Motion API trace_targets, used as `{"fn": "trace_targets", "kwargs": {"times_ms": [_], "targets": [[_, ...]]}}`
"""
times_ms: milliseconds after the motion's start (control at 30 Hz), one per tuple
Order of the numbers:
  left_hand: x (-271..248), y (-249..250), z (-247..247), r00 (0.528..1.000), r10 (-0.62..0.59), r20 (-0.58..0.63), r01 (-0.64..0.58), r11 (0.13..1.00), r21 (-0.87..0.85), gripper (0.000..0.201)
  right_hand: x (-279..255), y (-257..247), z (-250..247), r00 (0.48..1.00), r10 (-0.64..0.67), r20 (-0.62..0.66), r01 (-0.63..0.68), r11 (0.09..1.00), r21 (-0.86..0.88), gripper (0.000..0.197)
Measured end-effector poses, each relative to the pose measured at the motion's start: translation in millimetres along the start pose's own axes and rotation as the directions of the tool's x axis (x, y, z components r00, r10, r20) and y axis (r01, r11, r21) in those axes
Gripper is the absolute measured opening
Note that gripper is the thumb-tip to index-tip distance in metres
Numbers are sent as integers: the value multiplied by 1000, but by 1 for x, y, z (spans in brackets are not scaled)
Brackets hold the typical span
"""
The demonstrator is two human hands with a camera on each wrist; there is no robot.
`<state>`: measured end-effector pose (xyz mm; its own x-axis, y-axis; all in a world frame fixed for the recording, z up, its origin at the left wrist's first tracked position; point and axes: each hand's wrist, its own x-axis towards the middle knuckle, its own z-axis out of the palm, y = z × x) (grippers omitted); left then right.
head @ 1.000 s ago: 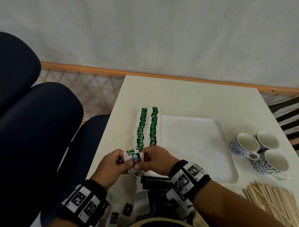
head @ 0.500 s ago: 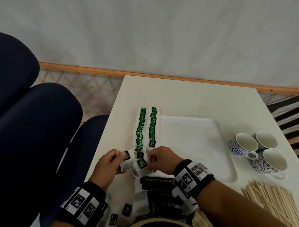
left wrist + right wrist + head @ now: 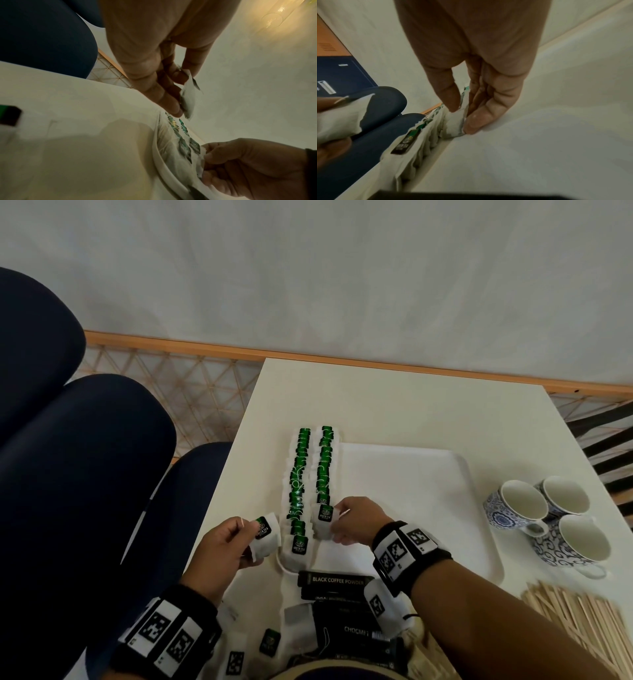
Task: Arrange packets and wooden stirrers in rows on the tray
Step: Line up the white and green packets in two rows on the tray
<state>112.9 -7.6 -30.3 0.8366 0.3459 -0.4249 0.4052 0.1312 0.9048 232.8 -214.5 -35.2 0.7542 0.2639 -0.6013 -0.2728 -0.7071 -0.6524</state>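
Note:
Two rows of green tea bags (image 3: 310, 474) lie along the left side of the white tray (image 3: 411, 491). My left hand (image 3: 236, 539) pinches a tea bag (image 3: 265, 534) just left of the tray's near left corner; the same bag (image 3: 187, 97) hangs from the fingers in the left wrist view. My right hand (image 3: 352, 520) pinches another tea bag (image 3: 323, 520) at the near end of the right row, where it (image 3: 456, 121) stands on the tray floor. Wooden stirrers (image 3: 579, 621) are heaped at the right front.
Black coffee powder sachets (image 3: 334, 582) and loose tea bags (image 3: 270, 642) lie near my body. Three blue-patterned cups (image 3: 548, 518) stand right of the tray. Dark blue chairs (image 3: 68, 474) sit left of the table (image 3: 394, 398).
My hands held the bags together in front of the rows; they have parted, the right carrying one bag to the right row's end, the left drawing the other leftwards.

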Motion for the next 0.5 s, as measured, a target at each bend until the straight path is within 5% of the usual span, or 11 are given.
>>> {"fn": "trace_targets", "kwargs": {"times_ms": [200,500], "targets": [[0,-1,-3,1000,-15,-1,15,1000,17,27,0,2,1,1000,-23,-16,17,953,-302,28],[0,0,0,999,-27,20,27,999,36,28,1,-9,4,999,-39,-11,30,899,-436,31]]}}
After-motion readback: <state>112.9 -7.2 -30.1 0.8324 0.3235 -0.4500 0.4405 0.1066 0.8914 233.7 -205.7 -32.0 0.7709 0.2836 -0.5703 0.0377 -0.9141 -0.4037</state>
